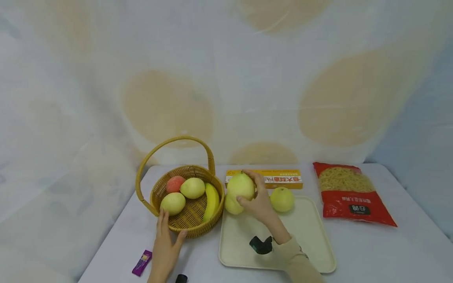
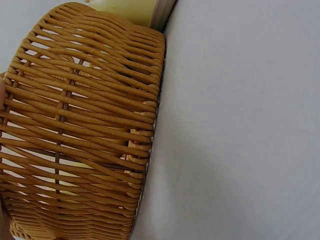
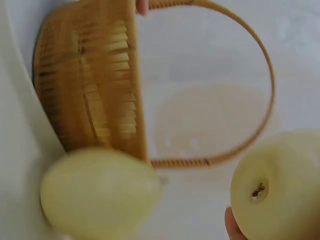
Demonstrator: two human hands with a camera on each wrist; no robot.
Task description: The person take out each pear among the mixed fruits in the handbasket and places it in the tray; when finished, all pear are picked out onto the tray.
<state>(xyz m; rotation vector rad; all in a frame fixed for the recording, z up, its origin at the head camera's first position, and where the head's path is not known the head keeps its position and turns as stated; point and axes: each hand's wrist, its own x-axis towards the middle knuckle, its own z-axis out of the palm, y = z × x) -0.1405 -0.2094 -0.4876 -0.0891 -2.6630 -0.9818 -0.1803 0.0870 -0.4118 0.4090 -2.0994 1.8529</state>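
My right hand (image 1: 260, 198) grips a pale yellow-green pear (image 1: 240, 184) above the back of the cream tray (image 1: 276, 268). In the right wrist view the held pear (image 3: 285, 185) shows its dark blossom end. Partly hidden beneath it, another pear (image 1: 232, 206) lies at the tray's back left. A third pear (image 1: 282, 199) sits to the right of that hand. My left hand (image 1: 165, 247) touches the front left of the wicker basket (image 1: 196, 232), fingers extended and thumb spread. Inside the basket are a reddish round fruit (image 1: 175, 184), two pears (image 1: 192, 188) and a banana (image 1: 211, 202).
An orange-and-white pasta box (image 1: 283, 179) lies behind the tray. To the right is a red bag of pasta (image 1: 348, 196). A small purple packet (image 1: 142, 263) lies at the front left. The basket's tall handle (image 1: 177, 138) arches upward.
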